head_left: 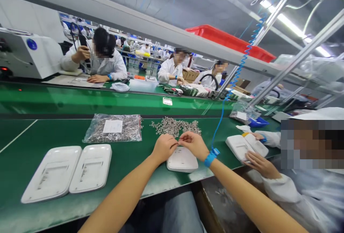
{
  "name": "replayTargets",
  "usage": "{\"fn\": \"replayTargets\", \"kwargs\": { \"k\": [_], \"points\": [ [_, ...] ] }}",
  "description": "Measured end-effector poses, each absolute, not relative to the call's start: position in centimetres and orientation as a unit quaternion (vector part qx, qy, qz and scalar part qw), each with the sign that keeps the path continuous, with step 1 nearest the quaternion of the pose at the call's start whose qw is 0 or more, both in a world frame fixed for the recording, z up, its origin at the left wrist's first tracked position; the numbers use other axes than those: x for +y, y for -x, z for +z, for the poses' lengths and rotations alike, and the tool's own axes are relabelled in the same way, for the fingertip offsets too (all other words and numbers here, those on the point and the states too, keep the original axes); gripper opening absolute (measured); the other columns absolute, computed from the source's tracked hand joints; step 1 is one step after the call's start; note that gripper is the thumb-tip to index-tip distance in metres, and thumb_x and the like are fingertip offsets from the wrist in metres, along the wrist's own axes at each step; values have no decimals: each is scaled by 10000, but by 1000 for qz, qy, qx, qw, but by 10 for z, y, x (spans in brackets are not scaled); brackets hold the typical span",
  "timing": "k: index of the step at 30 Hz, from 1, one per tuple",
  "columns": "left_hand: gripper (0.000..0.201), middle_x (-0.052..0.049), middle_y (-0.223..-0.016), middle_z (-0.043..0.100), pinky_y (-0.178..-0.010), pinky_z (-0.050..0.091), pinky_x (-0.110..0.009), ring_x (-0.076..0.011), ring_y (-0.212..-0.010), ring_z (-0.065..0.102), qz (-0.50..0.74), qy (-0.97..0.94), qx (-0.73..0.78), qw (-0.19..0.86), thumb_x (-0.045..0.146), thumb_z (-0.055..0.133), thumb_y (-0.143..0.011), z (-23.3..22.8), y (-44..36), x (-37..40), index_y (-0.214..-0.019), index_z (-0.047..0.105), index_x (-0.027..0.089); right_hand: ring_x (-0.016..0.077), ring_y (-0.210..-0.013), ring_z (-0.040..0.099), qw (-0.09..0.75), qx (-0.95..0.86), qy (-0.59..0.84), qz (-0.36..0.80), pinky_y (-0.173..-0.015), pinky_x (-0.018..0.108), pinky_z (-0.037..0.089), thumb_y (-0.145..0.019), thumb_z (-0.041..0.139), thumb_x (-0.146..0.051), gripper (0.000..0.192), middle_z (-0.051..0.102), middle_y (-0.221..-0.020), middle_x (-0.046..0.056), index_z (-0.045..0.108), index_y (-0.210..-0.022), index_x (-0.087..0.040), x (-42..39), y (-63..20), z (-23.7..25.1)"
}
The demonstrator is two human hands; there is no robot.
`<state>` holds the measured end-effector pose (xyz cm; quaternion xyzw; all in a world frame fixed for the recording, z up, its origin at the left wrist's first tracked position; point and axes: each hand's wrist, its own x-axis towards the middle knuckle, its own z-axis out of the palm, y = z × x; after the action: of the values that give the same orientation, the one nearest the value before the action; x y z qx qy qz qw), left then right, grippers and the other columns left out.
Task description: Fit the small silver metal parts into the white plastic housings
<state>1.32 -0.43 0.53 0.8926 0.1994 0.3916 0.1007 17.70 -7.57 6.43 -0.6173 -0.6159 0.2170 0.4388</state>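
Note:
My left hand [164, 147] and my right hand [195, 145] meet over the far edge of a white plastic housing [182, 164] on the green bench. Fingertips of both are pinched close together; whatever lies between them is too small or hidden to make out. A blue wrist strap [211, 157] circles my right wrist. Just beyond my hands spreads a loose heap of small metal parts [172, 126]. To its left lies a see-through bag [131, 130] full of similar-looking parts, with a white label. Stacked trays are not involved near my fingers.
Two white housings [51, 172] [92, 168] lie side by side at left. A coiled blue cord [222, 115] hangs to my right wrist. At right, a co-worker's hands [262, 165] hold white housings. A green conveyor [129, 104] carrying a small white piece [167, 101] runs behind.

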Motion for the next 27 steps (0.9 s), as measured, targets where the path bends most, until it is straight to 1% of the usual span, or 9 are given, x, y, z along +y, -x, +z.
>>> {"fn": "replayTargets", "kwargs": {
  "k": [2,5,8,11,13,16,23,27],
  "points": [
    [150,-43,-858,674,-750,403,-331,-179,-861,585,368,-899,208,118,261,562,-919,8,-12,-3,-857,685,200,180,-679,668,404,-638,627,193,-660,304,545,-694,722,-315,154,710,-720,19,680,-763,-184,-76,-184,67],
    [117,-35,-821,672,-753,396,-334,-184,-845,580,338,-904,217,145,238,583,-857,11,-9,1,-825,689,200,167,-654,652,283,-706,641,105,-665,290,509,-718,708,-227,28,717,-701,1,723,-728,-206,-78,-189,74],
    [102,-38,-745,664,-762,372,-359,-206,-823,565,313,-908,226,165,250,613,-783,11,-7,8,-721,671,193,175,-715,669,167,-765,618,72,-724,292,499,-748,666,-128,123,736,-749,3,745,-731,-221,-79,-186,78],
    [114,-37,-666,646,-760,346,-377,-222,-809,553,297,-911,230,172,261,629,-733,11,-5,12,-642,632,191,190,-781,671,96,-805,581,66,-756,297,494,-786,620,-86,177,735,-816,33,752,-762,-202,-79,-177,75],
    [110,-35,-678,652,-753,336,-381,-222,-806,551,288,-915,228,170,259,630,-718,11,-4,12,-635,610,190,194,-778,657,68,-813,577,51,-741,298,486,-801,613,-85,172,717,-842,53,750,-770,-184,-79,-172,73],
    [98,-38,-727,666,-738,327,-377,-221,-806,559,264,-926,215,163,253,626,-712,12,-4,12,-654,583,187,191,-769,636,49,-793,606,34,-722,289,467,-794,626,-74,149,690,-834,60,734,-755,-169,-78,-165,72],
    [109,-25,-732,652,-711,312,-348,-211,-804,567,251,-931,207,167,253,611,-725,9,-6,14,-672,545,184,170,-755,603,17,-777,627,59,-699,255,421,-774,647,-58,132,659,-782,41,694,-712,-165,-73,-155,77],
    [118,-16,-723,646,-692,310,-343,-204,-791,569,244,-931,209,172,256,605,-726,10,-6,14,-663,534,185,170,-736,587,-7,-763,642,76,-636,246,382,-763,703,-107,77,659,-771,34,680,-722,-167,-64,-155,78]
  ]
}}
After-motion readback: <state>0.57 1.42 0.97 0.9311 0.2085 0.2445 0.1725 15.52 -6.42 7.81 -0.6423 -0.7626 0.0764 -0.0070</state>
